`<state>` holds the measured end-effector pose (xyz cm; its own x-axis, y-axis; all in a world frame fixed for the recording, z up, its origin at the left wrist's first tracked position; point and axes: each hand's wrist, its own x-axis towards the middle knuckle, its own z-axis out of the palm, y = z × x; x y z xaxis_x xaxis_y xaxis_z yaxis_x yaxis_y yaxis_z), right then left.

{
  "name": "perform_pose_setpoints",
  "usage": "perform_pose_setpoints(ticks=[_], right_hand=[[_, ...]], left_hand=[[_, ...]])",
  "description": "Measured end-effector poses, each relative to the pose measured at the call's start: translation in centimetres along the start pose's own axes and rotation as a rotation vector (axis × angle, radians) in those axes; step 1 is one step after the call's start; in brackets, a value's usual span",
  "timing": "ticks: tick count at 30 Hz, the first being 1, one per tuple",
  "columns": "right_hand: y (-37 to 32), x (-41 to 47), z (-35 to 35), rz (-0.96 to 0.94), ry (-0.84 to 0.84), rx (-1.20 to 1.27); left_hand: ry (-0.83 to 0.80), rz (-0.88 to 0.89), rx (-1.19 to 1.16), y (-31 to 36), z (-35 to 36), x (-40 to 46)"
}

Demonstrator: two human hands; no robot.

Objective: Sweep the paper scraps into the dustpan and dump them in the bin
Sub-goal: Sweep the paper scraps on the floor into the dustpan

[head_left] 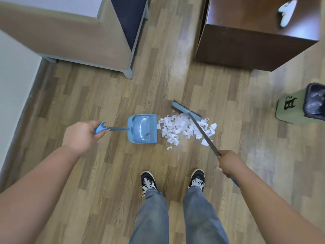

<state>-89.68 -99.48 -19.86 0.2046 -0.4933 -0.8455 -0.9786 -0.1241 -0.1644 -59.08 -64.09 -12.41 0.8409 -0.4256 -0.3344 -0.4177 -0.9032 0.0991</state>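
Green plastic forms the bin [290,110] at the far right, and one dark printed character on its side is the only writing in view; I cannot read it. A black liner fills its mouth. The floor [105,173] is wood-look plank in mixed brown tones, glossy where light falls on it. A pale wooden cabinet [73,41] stands at upper left beside a white wall, and a dark brown cabinet [255,43] at upper right carries a white object, blurred. The paper scraps [184,129] are small torn white pieces heaped on the floor, touching the open lip of the blue dustpan [143,128] just to their left. The broom [186,111], blue-headed, rests on the far edge of the heap. The left hand [82,134] is closed around the dustpan's handle; the right hand [230,162] is closed around the broom's grey shaft. Jeans and dark sneakers show below.
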Motion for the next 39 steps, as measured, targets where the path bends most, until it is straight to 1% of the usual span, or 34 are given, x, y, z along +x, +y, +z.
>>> perform_pose_setpoints(ticks=[3,5,7,8,9,11,12,13,15,16,17,19,20,21,22,24,25,26,28,29,30,31,32,33,34,35,36,37,38,39], right_hand=[[1.0,-0.5,-0.1,0.008,0.063,0.095],[1.3,-0.7,-0.1,0.031,0.113,0.102],[1.0,-0.9,0.0,0.098,0.117,0.102],[1.1,-1.1,0.2,0.104,0.088,0.050],[0.7,-1.6,0.5,0.150,0.043,0.027],[-0.7,-2.9,1.1,0.137,-0.052,-0.297],[-1.3,-3.6,1.4,0.157,-0.057,-0.382],[-1.6,-3.4,1.7,0.181,-0.063,-0.331],[-2.4,-3.2,2.8,0.192,-0.153,-0.241],[-3.5,-3.4,3.3,0.157,-0.187,-0.236],[-4.3,-3.6,3.8,0.186,-0.217,-0.179],[-5.6,-4.7,5.0,0.156,-0.327,-0.198],[-6.2,-5.2,5.6,0.215,-0.342,-0.055],[-6.0,-5.3,6.4,0.109,-0.286,0.001],[-6.4,-6.0,7.0,0.012,-0.228,-0.077],[-7.4,-6.5,8.0,0.070,-0.278,-0.064],[-7.9,-6.4,8.5,0.065,-0.338,-0.179],[-8.8,-6.5,8.7,0.141,-0.433,-0.164],[-9.8,-6.8,10.2,-0.005,-0.538,-0.583],[-9.9,-7.1,11.0,0.018,-0.569,-0.628],[-10.2,-7.7,11.7,0.021,-0.517,-0.579],[-10.8,-8.1,12.1,0.013,-0.421,-0.510],[-11.7,-8.8,12.4,0.042,-0.389,-0.445],[-11.9,-8.5,12.8,-0.074,-0.371,-0.404],[-12.1,-9.1,13.2,-0.065,-0.355,-0.399],[-12.0,-9.7,14.0,-0.081,-0.327,-0.340],[-12.7,-10.9,14.1,-0.048,-0.303,-0.310],[-12.8,-11.0,14.7,-0.096,-0.333,-0.250],[-13.4,-11.9,15.0,-0.054,-0.373,-0.192],[-13.6,-11.2,15.6,-0.058,-0.362,-0.155]], left_hand=[[0.023,0.014,0.006,-0.3,-0.4,-0.1],[0.029,0.022,0.018,-0.7,-0.7,0.0],[0.034,0.009,0.039,-1.0,-1.0,0.0],[0.032,0.004,0.044,-1.1,-1.0,-0.1],[0.030,-0.005,0.045,-1.2,-1.0,-0.1],[0.017,-0.016,0.039,-1.4,-0.7,-0.2],[0.010,-0.023,0.036,-1.4,-0.5,-0.3],[0.006,-0.033,0.030,-1.5,-0.3,-0.2],[-0.002,-0.052,0.022,-1.6,0.2,-0.2],[-0.008,-0.056,0.022,-1.7,0.5,-0.2],[-0.013,-0.057,0.024,-1.6,0.7,-0.3],[-0.017,-0.060,0.016,-1.6,1.1,-0.4],[-0.016,-0.062,0.009,-1.5,1.2,-0.5],[-0.017,-0.063,0.005,-1.5,1.3,-0.4],[-0.020,-0.063,0.002,-1.5,1.3,-0.4],[-0.023,-0.061,-0.010,-1.5,1.3,-0.2],[-0.024,-0.055,-0.012,-1.5,1.3,0.0],[-0.025,-0.046,-0.011,-1.5,1.3,0.1],[-0.030,-0.035,-0.008,-1.5,1.4,0.2],[-0.035,-0.036,-0.005,-1.5,1.5,0.2],[-0.038,-0.043,0.001,-1.5,1.6,0.2],[-0.041,-0.051,0.008,-1.6,1.7,0.2],[-0.045,-0.056,0.014,-1.7,1.7,0.1],[-0.047,-0.055,0.016,-1.7,1.8,0.1],[-0.046,-0.054,0.014,-1.8,1.9,0.2],[-0.041,-0.058,0.009,-2.1,1.9,0.2],[-0.034,-0.061,-0.001,-2.2,1.9,0.2],[-0.029,-0.069,-0.013,-2.4,1.9,0.2],[-0.027,-0.081,-0.031,-2.6,1.9,0.2],[-0.028,-0.098,-0.050,-2.7,1.9,0.1]])
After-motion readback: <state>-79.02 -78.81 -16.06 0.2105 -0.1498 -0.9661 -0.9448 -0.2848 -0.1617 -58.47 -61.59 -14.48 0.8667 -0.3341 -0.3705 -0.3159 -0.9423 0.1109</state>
